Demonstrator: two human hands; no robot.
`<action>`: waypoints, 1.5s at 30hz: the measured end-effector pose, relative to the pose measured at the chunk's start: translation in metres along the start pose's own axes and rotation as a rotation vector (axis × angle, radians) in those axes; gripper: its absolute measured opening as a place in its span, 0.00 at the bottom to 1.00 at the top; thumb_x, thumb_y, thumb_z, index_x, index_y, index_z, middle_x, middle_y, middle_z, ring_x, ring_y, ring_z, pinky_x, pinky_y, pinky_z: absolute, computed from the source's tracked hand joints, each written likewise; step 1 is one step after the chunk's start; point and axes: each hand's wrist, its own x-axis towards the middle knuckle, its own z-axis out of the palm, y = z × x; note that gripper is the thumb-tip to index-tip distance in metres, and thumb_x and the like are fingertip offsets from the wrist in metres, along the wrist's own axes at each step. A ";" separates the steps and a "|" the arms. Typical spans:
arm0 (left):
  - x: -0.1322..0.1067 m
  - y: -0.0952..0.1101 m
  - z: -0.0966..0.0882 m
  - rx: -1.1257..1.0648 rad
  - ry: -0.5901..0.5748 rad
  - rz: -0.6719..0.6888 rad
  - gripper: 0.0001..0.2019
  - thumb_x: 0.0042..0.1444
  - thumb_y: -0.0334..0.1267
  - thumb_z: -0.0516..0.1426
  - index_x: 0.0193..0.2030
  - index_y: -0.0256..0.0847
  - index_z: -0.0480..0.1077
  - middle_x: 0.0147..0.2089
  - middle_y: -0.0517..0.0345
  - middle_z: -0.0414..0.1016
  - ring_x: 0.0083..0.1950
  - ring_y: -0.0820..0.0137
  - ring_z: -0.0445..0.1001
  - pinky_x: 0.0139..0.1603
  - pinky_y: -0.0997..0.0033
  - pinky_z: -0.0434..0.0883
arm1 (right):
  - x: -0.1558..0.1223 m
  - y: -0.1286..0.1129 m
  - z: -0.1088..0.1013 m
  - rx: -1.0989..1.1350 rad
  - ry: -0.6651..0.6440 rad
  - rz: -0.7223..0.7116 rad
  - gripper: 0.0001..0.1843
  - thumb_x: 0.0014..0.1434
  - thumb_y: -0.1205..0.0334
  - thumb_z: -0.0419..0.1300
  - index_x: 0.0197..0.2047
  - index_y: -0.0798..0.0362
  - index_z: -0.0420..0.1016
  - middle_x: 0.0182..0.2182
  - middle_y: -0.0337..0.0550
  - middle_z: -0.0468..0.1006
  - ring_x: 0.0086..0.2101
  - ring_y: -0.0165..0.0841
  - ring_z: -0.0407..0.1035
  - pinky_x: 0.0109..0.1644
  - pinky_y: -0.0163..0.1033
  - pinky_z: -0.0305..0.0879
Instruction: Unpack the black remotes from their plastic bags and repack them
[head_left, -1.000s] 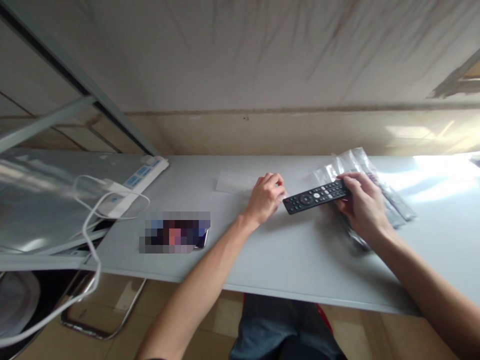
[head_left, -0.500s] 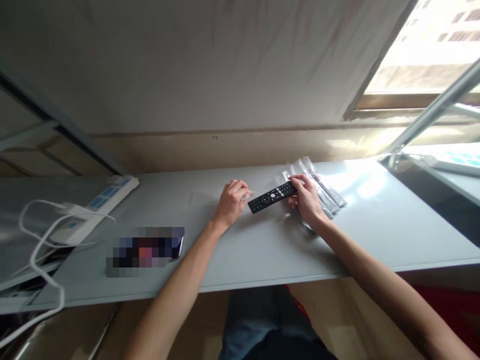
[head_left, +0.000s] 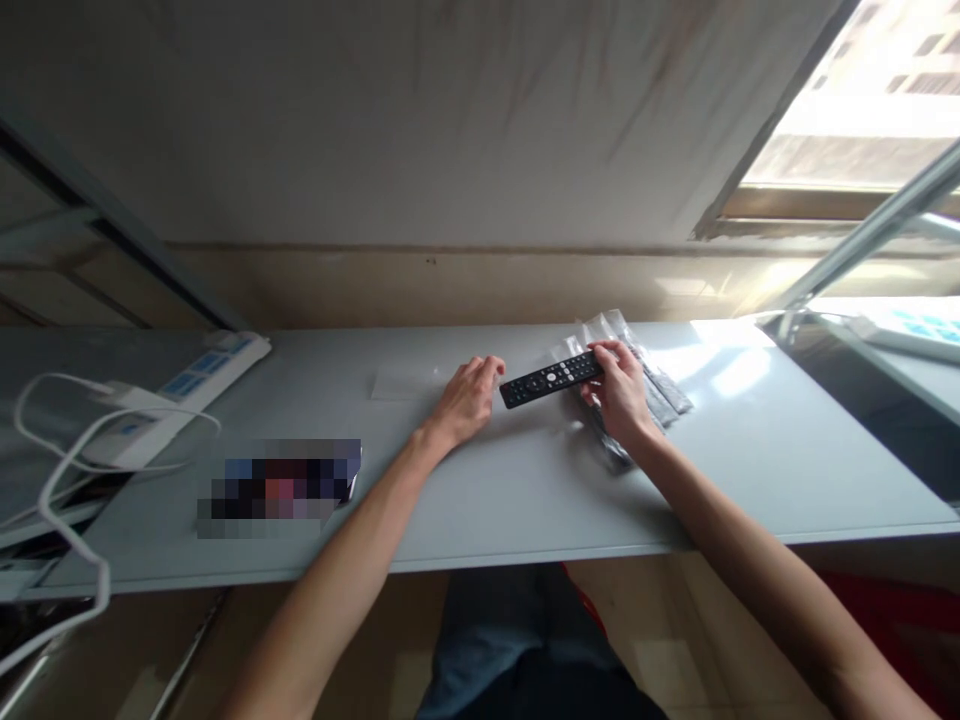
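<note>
My right hand (head_left: 621, 392) grips a black remote control (head_left: 551, 378) by its right end, thumb on top, buttons facing up. The remote is held above the table, tilted slightly up to the right. Beside its left end is my left hand (head_left: 469, 398), fingers curled and pinched together; what they hold is too small and hidden to name. Under and behind my right hand lie several dark items in clear plastic bags (head_left: 664, 390). A flat, clear plastic piece (head_left: 394, 385) rests on the table left of my left hand.
On the grey table (head_left: 480, 510), a phone-like device with a blurred screen (head_left: 281, 488) lies at the left. A white power strip (head_left: 199, 390) with a white cable (head_left: 56, 500) sits beyond it. Metal frame bars (head_left: 877, 230) rise at both sides, with a wall behind.
My left fingers have curled in, and the pale scrap seen between them before is now mostly hidden. The remote has moved slightly up and right with my right hand. The view has shifted a little.
</note>
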 end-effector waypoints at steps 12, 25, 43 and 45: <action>-0.002 -0.012 0.007 -0.094 0.029 0.080 0.24 0.59 0.23 0.58 0.60 0.43 0.61 0.58 0.47 0.72 0.61 0.56 0.73 0.67 0.52 0.71 | 0.002 0.005 -0.001 -0.009 0.082 0.023 0.18 0.59 0.45 0.67 0.45 0.45 0.69 0.29 0.30 0.69 0.18 0.26 0.65 0.17 0.33 0.58; -0.003 -0.006 0.008 -0.207 0.072 0.024 0.24 0.62 0.23 0.55 0.63 0.44 0.59 0.55 0.51 0.75 0.60 0.63 0.76 0.67 0.59 0.71 | 0.006 0.004 -0.007 -0.031 0.130 0.045 0.15 0.61 0.45 0.65 0.44 0.43 0.69 0.25 0.29 0.64 0.16 0.27 0.60 0.14 0.33 0.54; -0.005 0.005 0.008 -0.202 0.039 0.054 0.26 0.60 0.23 0.58 0.63 0.46 0.60 0.56 0.48 0.77 0.60 0.58 0.78 0.64 0.55 0.74 | 0.004 0.001 -0.007 -0.026 0.142 0.027 0.17 0.57 0.49 0.70 0.41 0.45 0.69 0.25 0.29 0.71 0.16 0.27 0.65 0.16 0.34 0.66; -0.005 0.005 0.007 -0.207 0.034 0.057 0.26 0.60 0.23 0.58 0.62 0.47 0.60 0.56 0.48 0.77 0.60 0.58 0.78 0.63 0.56 0.74 | 0.004 0.000 -0.006 -0.023 0.131 0.028 0.20 0.56 0.47 0.72 0.40 0.45 0.68 0.24 0.29 0.70 0.16 0.27 0.65 0.16 0.34 0.67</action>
